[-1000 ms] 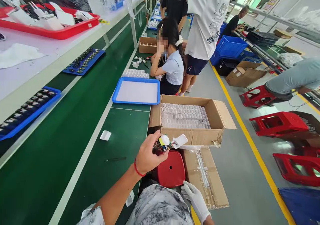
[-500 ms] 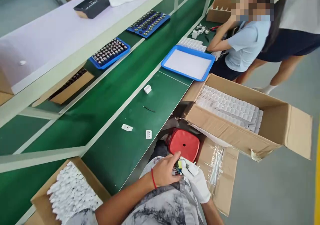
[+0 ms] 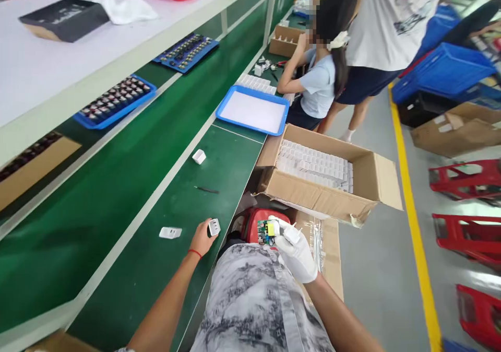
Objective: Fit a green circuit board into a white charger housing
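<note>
At the near edge of the green counter [image 3: 129,195]: my left hand [image 3: 203,238], bare, red cord at the wrist, grip pinched on a small white charger shell [image 3: 213,227] resting at the counter's edge. Over my lap: my right hand [image 3: 296,253], white-gloved, grip closed around a circuit board [image 3: 267,231] with a white plug piece. Nearby on the counter: second white shell [image 3: 170,232], loose white cap [image 3: 199,156], blue tray [image 3: 253,111]. Beside the counter: open cardboard box [image 3: 364,185] of white parts, red stool [image 3: 254,222] below.
</note>
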Motion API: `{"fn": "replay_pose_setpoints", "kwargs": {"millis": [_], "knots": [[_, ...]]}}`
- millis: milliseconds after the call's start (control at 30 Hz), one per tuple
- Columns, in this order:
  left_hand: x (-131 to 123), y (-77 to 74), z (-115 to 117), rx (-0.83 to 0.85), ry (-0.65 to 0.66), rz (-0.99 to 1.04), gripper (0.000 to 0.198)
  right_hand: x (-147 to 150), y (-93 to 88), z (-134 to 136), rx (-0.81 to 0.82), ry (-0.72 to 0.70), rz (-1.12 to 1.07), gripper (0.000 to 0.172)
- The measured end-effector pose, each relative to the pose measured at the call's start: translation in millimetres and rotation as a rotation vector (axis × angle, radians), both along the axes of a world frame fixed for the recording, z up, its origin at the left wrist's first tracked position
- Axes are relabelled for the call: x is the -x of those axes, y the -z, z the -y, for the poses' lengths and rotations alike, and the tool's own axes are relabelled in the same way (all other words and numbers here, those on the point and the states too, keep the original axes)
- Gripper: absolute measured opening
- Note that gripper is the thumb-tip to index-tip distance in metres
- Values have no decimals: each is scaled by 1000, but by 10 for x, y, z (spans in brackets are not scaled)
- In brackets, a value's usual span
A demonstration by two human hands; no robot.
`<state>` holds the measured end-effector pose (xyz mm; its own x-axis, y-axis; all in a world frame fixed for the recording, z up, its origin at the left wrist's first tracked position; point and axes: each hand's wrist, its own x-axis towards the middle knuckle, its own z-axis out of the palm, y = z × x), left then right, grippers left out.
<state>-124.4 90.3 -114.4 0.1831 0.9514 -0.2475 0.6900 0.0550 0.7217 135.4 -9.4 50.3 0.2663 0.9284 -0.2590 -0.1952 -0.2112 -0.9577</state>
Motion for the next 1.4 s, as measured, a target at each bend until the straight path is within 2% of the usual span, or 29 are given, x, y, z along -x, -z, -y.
{"fn": "replay_pose_setpoints", "kwargs": {"millis": [67, 133, 267, 367, 467, 567, 700, 833, 967, 1133, 1267, 1333, 1400], "knots": [[-113, -68, -114, -42, 22, 54, 45, 21, -121, -72, -56, 21, 90, 40], [-275, -215, -222, -101, 66, 131, 47, 57, -232, -132, -138, 63, 117, 34], [-717, -663, -353, -210, 194, 300, 53, 90, -346, -209, -324, 67, 44, 37], [-1027, -1061, -351, -280, 301, 404, 53, 33, -389, -198, -260, 108, 57, 31], [-1233, -1426, -304, -419, 427, 516, 49, -78, -471, -146, -218, 246, 138, 32], [-1358, -1672, -248, -503, 522, 567, 49, -216, -555, -84, -165, 356, 319, 28], [-1480, -1802, -166, -456, 564, 592, 52, -396, -560, 41, -115, 366, 428, 30], [-1579, -1857, -97, -441, 637, 670, 55, -504, -542, 202, -157, 395, 482, 33], [-1643, -1908, -51, -443, 654, 702, 55, -493, -675, 276, -231, 435, 516, 31], [-1697, -1959, -42, -346, 670, 784, 53, -408, -840, 270, -304, 454, 371, 36], [-1748, -2070, -74, -345, 628, 738, 49, -433, -728, 299, -215, 481, 291, 53], [-1777, -2122, -78, -382, 634, 683, 41, -472, -632, 303, -154, 512, 182, 61], [-1804, -2138, -65, -352, 623, 721, 34, -499, -556, 295, -146, 531, 16, 60]]}}
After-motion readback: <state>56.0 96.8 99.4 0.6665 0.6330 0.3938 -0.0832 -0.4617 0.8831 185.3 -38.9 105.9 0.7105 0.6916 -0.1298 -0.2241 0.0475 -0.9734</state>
